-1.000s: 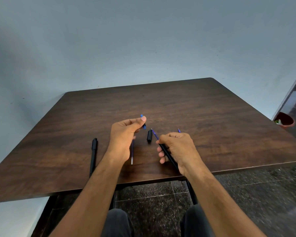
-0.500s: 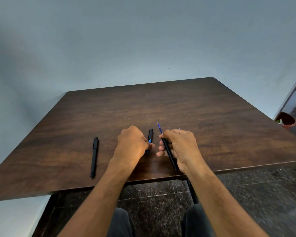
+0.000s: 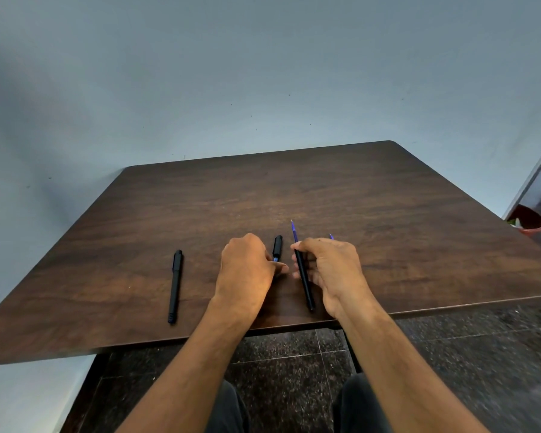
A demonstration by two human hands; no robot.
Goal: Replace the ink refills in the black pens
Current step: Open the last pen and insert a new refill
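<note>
Gripping black pen barrel (image 3: 304,282) in right hand (image 3: 331,270), left hand (image 3: 247,270) curled, contents hidden

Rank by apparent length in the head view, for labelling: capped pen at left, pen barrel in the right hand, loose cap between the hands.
1. capped pen and pen barrel: alike, unranked.
2. loose cap.

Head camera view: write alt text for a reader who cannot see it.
The right hand holds a black pen barrel with a blue refill sticking out. The left hand rests closed beside a black cap, and a capped pen lies left on the wooden table.
</note>
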